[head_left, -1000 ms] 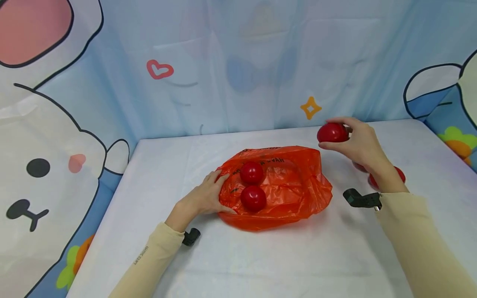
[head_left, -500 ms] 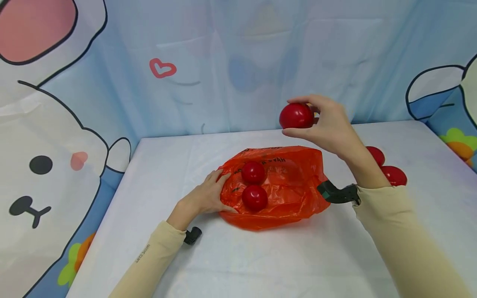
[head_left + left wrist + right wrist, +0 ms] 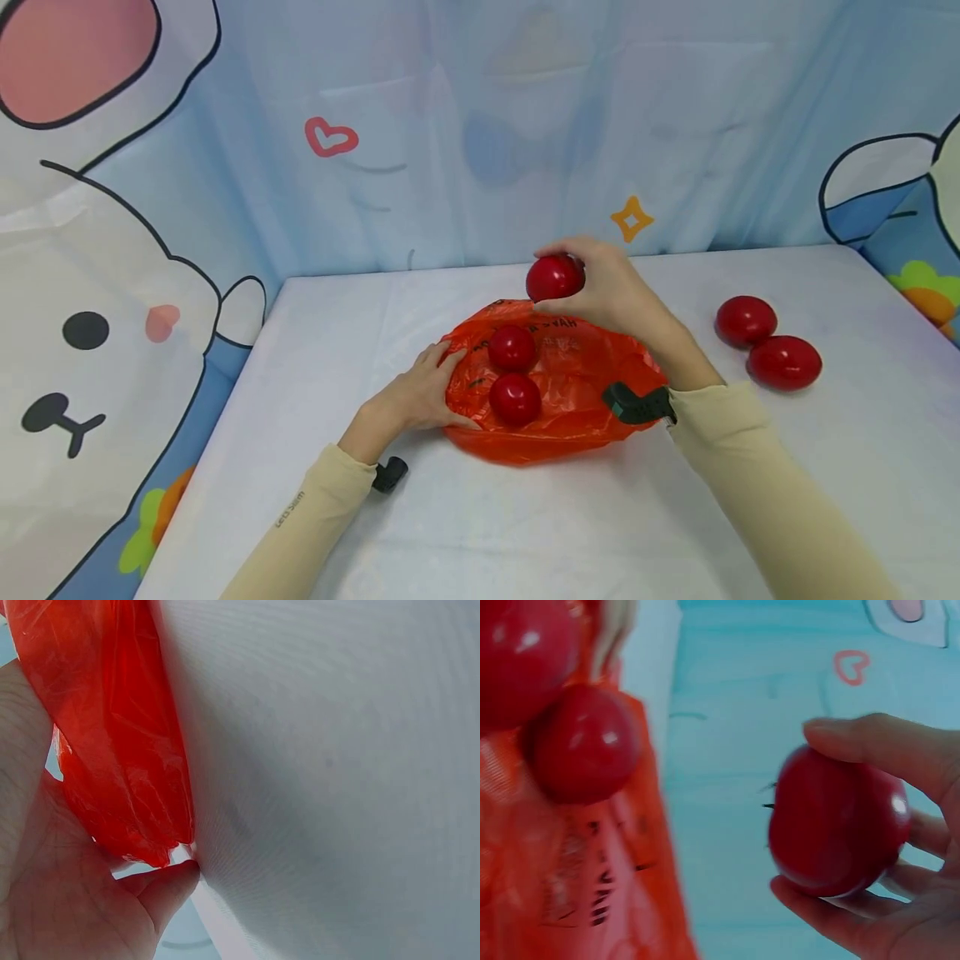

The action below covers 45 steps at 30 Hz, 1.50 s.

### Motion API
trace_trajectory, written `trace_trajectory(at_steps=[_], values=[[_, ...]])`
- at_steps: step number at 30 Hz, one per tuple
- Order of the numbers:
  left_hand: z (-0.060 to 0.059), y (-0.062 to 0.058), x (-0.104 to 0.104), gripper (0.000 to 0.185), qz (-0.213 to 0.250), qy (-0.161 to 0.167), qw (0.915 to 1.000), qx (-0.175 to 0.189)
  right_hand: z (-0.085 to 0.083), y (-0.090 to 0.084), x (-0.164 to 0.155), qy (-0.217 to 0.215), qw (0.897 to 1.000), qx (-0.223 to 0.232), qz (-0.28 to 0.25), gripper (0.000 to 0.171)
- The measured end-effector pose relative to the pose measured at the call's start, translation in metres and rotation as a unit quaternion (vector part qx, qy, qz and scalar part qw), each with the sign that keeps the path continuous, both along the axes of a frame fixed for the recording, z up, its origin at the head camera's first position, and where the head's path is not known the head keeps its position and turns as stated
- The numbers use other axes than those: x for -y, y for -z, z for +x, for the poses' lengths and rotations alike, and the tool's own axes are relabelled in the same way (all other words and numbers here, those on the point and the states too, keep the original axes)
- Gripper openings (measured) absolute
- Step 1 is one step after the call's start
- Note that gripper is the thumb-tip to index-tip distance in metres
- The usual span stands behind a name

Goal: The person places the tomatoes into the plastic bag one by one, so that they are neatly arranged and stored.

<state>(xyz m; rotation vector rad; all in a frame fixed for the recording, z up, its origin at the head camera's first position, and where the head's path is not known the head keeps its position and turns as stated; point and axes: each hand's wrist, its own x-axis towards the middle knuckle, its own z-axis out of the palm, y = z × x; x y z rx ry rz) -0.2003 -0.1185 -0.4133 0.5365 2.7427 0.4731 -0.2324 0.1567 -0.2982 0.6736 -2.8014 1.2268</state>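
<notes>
- Table (image 3: 525,533): white cloth, cartoon backdrop behind it.
- Bag (image 3: 592,375): orange plastic, lying flat mid-table, black print on it; wrist views show it too (image 3: 120,735) (image 3: 570,885).
- Left hand (image 3: 408,396): at the bag's left edge, fingers curled on the plastic, thumb under the rim; gripping the bag. The left wrist view shows the thumb (image 3: 169,889) touching the table beside the bag's edge.
- Right hand (image 3: 611,287): above the bag's far edge, fingers and thumb wrapped round a tomato (image 3: 555,277), clear of the bag. The right wrist view shows the same grip (image 3: 836,821).
- Two bag tomatoes: far one (image 3: 512,348), near one (image 3: 515,399), touching each other, just beside the left fingers.
- Two loose tomatoes: (image 3: 746,321) and (image 3: 784,362), touching, on the table right of the bag, well apart from both hands.
</notes>
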Motion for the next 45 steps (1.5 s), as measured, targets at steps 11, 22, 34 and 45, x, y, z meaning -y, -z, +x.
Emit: trace_trajectory(at_steps=[11,22,34,45], values=[[0.002,-0.001,0.000,0.109,0.001,0.001,1.0000,-0.003,-0.009,0.048,-0.008,-0.028,0.996,0.058,0.066,0.055],[0.001,-0.001,0.000,0.108,-0.002,0.000,1.0000,0.000,-0.012,0.076,-0.006,-0.026,0.991,0.074,0.109,0.052],[0.000,-0.001,0.000,0.108,-0.004,0.001,1.0000,-0.002,-0.013,0.094,-0.007,-0.020,0.991,0.070,0.114,0.055],[0.002,-0.002,-0.001,0.108,-0.001,0.002,1.0000,0.002,-0.010,0.098,-0.007,-0.020,0.992,0.059,0.112,0.057]])
